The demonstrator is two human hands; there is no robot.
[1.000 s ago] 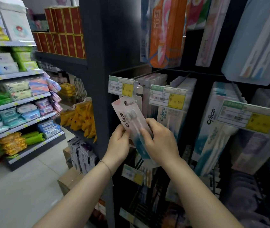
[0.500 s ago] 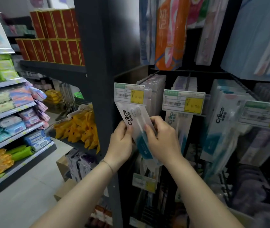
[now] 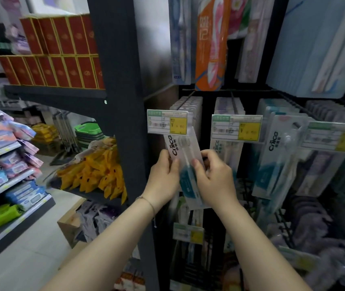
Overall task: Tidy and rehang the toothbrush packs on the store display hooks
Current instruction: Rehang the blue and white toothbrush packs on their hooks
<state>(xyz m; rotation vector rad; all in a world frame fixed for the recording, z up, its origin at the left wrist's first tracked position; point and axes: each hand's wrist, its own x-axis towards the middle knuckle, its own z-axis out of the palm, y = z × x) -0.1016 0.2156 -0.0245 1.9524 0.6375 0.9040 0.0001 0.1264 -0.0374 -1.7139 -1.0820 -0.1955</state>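
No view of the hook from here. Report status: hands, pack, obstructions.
Left hand and right hand both grip the toothbrush pack. Pack tilted, top behind the price tag. Hook hidden; cannot tell if hung.

held pack: clear blister, white "Cnice" card, teal foot; tilted, top leaning left
place: top end under front of leftmost hook
hung packs: upright, close-packed rows
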